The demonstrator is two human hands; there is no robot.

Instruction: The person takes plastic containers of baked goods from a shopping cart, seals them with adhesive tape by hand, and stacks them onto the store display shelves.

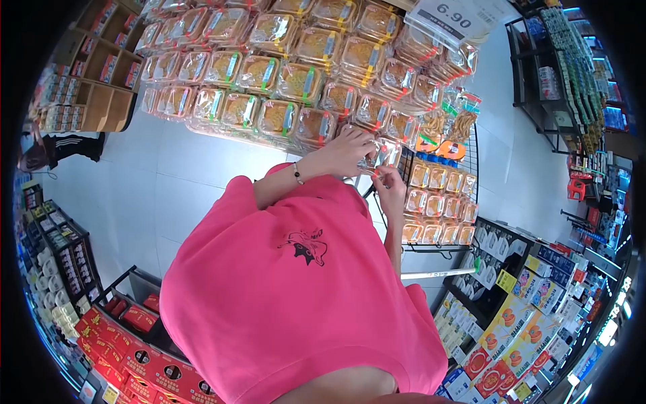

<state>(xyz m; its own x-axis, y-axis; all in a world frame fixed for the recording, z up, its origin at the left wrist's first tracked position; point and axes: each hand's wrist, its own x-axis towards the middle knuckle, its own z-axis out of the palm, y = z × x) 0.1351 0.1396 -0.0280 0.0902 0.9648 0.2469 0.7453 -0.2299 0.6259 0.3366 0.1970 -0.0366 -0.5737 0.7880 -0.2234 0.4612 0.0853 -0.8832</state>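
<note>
Right at the near edge of the packed display, toward its right-hand corner, a clear-wrapped food pack with a pale label is between the person's two hands. The left hand, its wrist ringed by a dark beaded bracelet, reaches in from the left with its fingers bent over the pack's left side, grasping it; the exact placement of the thumb is hidden. The right hand comes up from below, thumb and fingertips pinching the pack's lower edge.

Beyond the hands, rows of wrapped food trays fill the display, closed with green, yellow and red strips. A price sign reading 6.90 stands above its far right corner. Just beside the right hand is a black wire rack, holding smaller wrapped packs along its near edge and orange packages farther back. A white pole lies across the view below the rack's near edge. Red cartons are stacked at lower left, and a red stool stands well apart on the right.
</note>
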